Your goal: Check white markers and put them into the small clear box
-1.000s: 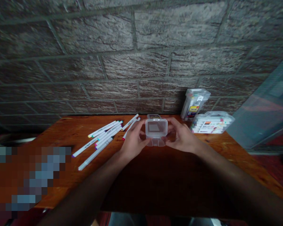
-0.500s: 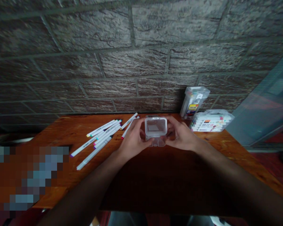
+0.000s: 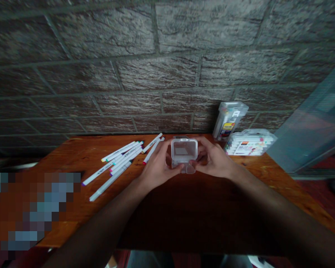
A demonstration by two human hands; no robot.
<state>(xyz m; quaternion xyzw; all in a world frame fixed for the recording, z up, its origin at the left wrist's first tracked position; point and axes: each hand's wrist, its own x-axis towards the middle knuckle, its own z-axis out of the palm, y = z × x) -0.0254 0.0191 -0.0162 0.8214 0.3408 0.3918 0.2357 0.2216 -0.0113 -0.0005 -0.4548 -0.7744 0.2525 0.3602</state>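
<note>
Head view, looking down past the person's forearms: I see both hands wrapped about a clear plastic container [image 3: 184,149], which sits between them at the middle of the far part of the wooden table [image 3: 72,156]. Its rounded-rectangular end faces the wearer, and a see-through flap-like piece shows below that rim. The left hand [image 3: 159,163] has the container's left side, fingers curled along it and thumb reaching across the lower front; the right hand [image 3: 215,160] mirrors it on the other side, thumb at the lower right of the front. Each grip is parted only as far as the container needs, and both have hold of it. Whether its underside touches the wood, I cannot tell. Just beside the left hand lies a red-ended marker [image 3: 150,155], with another white marker [image 3: 152,143] slanting next to it. Further left, a loose heap of white markers [image 3: 126,158] with coloured ends spreads over the tabletop, the greyish marker [image 3: 108,182] nearest the wearer. Over to the right, a tall clear case [image 3: 229,119] stands near the brick wall [image 3: 156,70], and just beside it sits a handled case [image 3: 248,147] packed with markers, its white label facing the wearer.
</note>
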